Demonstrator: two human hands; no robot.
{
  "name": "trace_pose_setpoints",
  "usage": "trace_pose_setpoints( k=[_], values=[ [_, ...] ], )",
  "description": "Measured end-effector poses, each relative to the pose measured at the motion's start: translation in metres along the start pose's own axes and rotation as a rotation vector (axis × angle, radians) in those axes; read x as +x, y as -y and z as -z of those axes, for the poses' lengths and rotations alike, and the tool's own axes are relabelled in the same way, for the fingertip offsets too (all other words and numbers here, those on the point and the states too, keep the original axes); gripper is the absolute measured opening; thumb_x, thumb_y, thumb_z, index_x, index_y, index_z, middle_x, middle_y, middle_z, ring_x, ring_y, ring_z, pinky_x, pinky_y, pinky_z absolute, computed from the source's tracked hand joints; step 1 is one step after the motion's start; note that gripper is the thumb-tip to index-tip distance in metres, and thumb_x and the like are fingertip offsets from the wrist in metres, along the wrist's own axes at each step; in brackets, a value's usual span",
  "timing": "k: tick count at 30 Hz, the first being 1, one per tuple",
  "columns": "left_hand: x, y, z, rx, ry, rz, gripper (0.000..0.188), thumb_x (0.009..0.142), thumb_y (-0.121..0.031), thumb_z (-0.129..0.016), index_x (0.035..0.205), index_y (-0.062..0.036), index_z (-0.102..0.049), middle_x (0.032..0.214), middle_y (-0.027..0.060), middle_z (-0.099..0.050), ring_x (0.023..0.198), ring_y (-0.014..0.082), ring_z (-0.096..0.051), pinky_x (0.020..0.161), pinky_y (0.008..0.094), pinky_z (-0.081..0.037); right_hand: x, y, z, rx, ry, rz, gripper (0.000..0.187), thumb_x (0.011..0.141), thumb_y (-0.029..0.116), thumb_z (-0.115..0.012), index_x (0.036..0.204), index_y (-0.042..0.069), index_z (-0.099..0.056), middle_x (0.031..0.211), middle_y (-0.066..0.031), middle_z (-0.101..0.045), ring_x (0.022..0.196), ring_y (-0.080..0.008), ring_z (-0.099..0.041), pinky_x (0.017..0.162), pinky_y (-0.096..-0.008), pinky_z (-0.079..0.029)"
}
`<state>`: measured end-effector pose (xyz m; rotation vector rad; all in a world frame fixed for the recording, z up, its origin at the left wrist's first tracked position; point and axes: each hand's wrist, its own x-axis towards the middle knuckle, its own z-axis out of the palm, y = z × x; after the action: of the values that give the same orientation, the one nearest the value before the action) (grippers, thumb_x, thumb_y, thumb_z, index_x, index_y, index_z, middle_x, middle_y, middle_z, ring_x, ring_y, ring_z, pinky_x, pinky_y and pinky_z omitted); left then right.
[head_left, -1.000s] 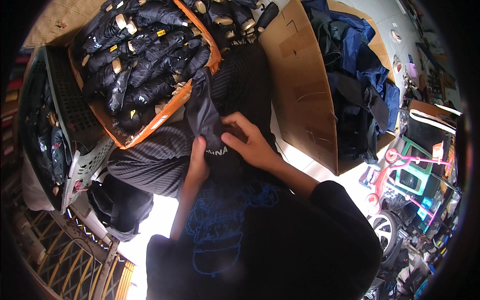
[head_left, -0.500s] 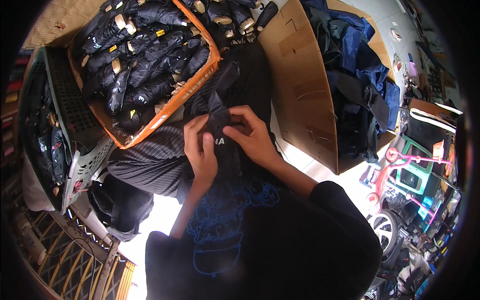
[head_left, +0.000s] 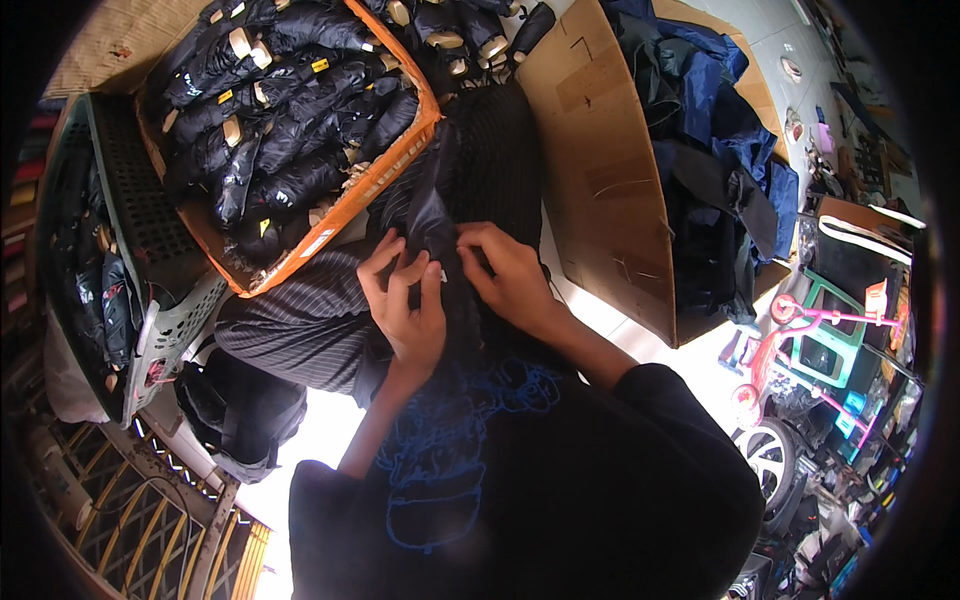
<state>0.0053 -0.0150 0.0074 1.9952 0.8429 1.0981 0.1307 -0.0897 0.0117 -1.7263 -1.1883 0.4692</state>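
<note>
A long, narrow piece of black fabric point(head_left: 432, 215), which looks like an umbrella sleeve, lies lengthwise over my lap. My left hand point(head_left: 408, 312) has its fingers bent, with the fingertips gripping the fabric's left edge. On the other side, my right hand point(head_left: 510, 282) pinches the right edge between thumb and bent forefinger. A small bit of white marking shows beside my left fingertips; the rest of it is covered. The fabric's lower end blends into my dark clothing, so its outline there cannot be made out.
An orange-edged box point(head_left: 345, 215) full of black folded umbrellas point(head_left: 300, 110) with beige ends stands ahead left. Beside it is a dark plastic basket point(head_left: 185, 320) holding more. At right, a cardboard box point(head_left: 600, 170) holds dark blue and black fabric point(head_left: 715, 130). A pink scooter point(head_left: 765, 350) stands farther right.
Both hands have shifted slightly toward me along the fabric. My left fingers have spread and cover most of the white marking. The fabric's raised upper tip now lies flatter and stretched out.
</note>
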Motion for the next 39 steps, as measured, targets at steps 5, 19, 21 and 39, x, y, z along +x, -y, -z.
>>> trace_pose_setpoints(
  k=[5,19,21,39],
  values=[
    [-0.007,0.007,0.005,-0.013,0.020,-0.014,0.014,0.078,0.007,-0.068,0.086,0.0008,-0.059,0.093,0.0143,-0.057,0.096,0.0313,-0.062,0.082,0.0383,-0.049,-0.010,0.008,-0.001,-0.079,0.058,-0.059,0.016,0.086,0.003,-0.060,0.099,0.001,-0.051,0.115,-0.0176,-0.060,0.090,-0.0372,-0.065,0.070,-0.0416,-0.054],
    [0.002,0.041,0.008,-1.003,0.195,0.708,0.052,0.098,-0.037,-0.053,0.132,0.0005,-0.041,0.126,0.0129,-0.051,0.116,0.0211,-0.051,0.097,0.0345,-0.042,-0.024,-0.010,-0.006,0.294,0.111,-0.192,0.009,0.093,-0.001,-0.053,0.102,0.000,-0.052,0.117,-0.0182,-0.060,0.101,-0.0256,-0.063,0.082,-0.0321,-0.050],
    [0.005,0.042,0.002,-1.057,0.356,0.785,0.047,0.100,-0.033,-0.049,0.133,-0.0003,-0.043,0.129,0.0129,-0.051,0.119,0.0191,-0.050,0.099,0.0325,-0.041,-0.024,-0.011,-0.007,0.341,0.109,-0.314,0.012,0.096,0.004,-0.053,0.107,0.000,-0.052,0.119,-0.0162,-0.059,0.103,-0.0202,-0.061,0.084,-0.0297,-0.049],
    [-0.023,0.032,0.021,-0.670,0.276,0.702,0.050,0.096,-0.005,-0.052,0.143,0.0038,-0.037,0.142,0.0182,-0.045,0.133,0.0226,-0.041,0.111,0.0316,-0.029,-0.022,0.014,-0.011,0.685,0.084,-0.660,0.049,0.089,0.022,-0.068,0.127,-0.002,-0.048,0.118,-0.0121,-0.058,0.112,-0.0169,-0.054,0.095,-0.0296,-0.042]
  ],
)
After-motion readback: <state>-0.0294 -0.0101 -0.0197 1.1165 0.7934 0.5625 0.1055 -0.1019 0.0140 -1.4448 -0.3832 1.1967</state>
